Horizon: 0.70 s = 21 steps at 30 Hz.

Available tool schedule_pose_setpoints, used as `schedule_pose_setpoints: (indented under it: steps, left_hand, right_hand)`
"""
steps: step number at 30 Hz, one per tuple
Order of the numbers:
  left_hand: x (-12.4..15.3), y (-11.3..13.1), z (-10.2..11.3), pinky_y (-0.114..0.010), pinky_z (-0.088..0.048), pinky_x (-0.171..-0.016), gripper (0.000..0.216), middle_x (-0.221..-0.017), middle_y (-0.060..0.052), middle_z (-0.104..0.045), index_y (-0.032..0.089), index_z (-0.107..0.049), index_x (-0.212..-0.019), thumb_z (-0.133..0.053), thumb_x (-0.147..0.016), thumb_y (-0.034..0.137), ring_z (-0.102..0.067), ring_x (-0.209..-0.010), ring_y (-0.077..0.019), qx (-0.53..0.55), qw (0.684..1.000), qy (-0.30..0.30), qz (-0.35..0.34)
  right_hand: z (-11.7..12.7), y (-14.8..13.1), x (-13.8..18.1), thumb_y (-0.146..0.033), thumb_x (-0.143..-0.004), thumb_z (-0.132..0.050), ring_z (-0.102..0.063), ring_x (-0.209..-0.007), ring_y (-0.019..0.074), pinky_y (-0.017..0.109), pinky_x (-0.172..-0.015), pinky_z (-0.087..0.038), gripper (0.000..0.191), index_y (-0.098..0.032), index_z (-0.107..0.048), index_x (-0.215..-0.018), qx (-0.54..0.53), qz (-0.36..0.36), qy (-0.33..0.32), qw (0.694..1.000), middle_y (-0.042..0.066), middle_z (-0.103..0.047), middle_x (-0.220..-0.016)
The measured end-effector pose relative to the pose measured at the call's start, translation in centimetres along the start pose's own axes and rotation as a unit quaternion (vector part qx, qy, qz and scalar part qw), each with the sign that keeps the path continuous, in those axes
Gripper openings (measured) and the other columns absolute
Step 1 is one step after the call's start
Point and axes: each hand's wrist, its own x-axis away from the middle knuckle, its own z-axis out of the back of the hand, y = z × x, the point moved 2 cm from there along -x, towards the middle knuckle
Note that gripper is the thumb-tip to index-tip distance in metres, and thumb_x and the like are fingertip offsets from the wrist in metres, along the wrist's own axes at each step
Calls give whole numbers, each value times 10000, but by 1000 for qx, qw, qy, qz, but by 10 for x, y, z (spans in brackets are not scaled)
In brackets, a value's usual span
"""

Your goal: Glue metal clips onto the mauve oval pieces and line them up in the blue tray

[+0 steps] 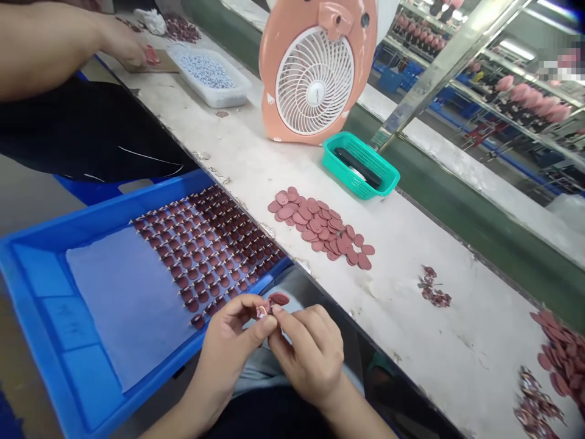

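My left hand (228, 347) and my right hand (308, 350) meet over my lap, fingertips pinched together on a small dark red oval piece (277, 299) with a tiny shiny part beside it. Just left of my hands lies a blue tray (41, 268) lined with a pale sheet (123, 299), holding several rows of finished dark red pieces (205, 244). A loose pile of pinkish-red oval pieces (322, 228) rests on the white worktable (402, 341) ahead of my hands.
A pink desk fan (315, 70) and a teal basket (361, 164) stand at the table's back. More small piles lie to the right (557, 356). Another person's hand (121, 39) works at the far left beside a white tray (210, 76) of small parts.
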Motion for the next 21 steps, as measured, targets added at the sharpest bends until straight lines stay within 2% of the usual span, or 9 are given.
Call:
schedule_pose_setpoints:
  steps: [3,6,8,10,13,16,18,21]
  left_hand:
    - [-3,3,4,-208,-486,-517,384,-731,-31,-696,185,-705,-683,-909,-596,498,-541,-583,-122,-25,999,44,-3]
    - [-12,5,20,-240,-522,-534,408,-750,-36,-696,193,-703,-770,-856,-651,551,-641,-672,-181,-48,995,93,-6]
    - [-25,10,44,-277,-555,-576,417,-833,-56,-721,191,-694,-848,-832,-683,548,-688,-764,-224,-77,987,140,-20]
    - [-44,22,80,-314,-573,-646,445,-900,-65,-727,183,-686,-923,-810,-702,549,-697,-848,-252,-123,971,200,-48]
    - [-76,52,148,-356,-554,-804,445,-1044,-50,-714,173,-686,-1025,-753,-774,534,-652,-1003,-268,-235,922,293,-92]
    - [-104,83,204,-468,-481,-935,400,-960,-38,-700,167,-706,-1009,-734,-810,513,-614,-1048,-302,-379,852,348,-100]
    - [-119,97,225,-489,-483,-915,388,-974,-52,-695,163,-708,-1020,-689,-854,514,-626,-1015,-293,-460,812,347,-97]
    - [-140,107,237,-444,-497,-824,428,-951,-43,-715,171,-706,-1003,-599,-894,571,-649,-987,-302,-546,762,336,-92]
  right_hand:
    - [-11,-3,-5,-116,-913,-641,-594,-583,157,302,-539,-482,184,-128,-655,-1096,4,-5,-17,1000,48,-700,-725]
    - [-12,-10,-9,-127,-900,-654,-581,-529,148,292,-501,-474,190,-113,-663,-1089,-12,36,-45,998,28,-679,-658]
    - [-7,-15,-9,-112,-893,-636,-566,-488,137,284,-478,-479,150,-105,-671,-1039,-44,77,-55,995,15,-660,-611]
    - [-1,-14,-7,-85,-879,-624,-572,-472,132,279,-479,-503,122,-114,-675,-986,-56,87,-63,993,7,-655,-590]
    - [6,-5,-2,-60,-857,-643,-598,-472,135,270,-479,-531,118,-135,-681,-940,-29,63,-64,996,9,-662,-585]
    - [9,9,6,-41,-855,-642,-586,-442,129,252,-434,-514,125,-147,-688,-903,-3,34,-31,999,11,-647,-565]
    - [9,18,12,-33,-856,-636,-588,-438,127,248,-416,-510,148,-159,-698,-903,9,12,-23,1000,6,-649,-569]
    - [8,26,19,-25,-843,-646,-594,-434,128,249,-402,-511,176,-177,-715,-899,22,-16,-19,999,-2,-657,-581]
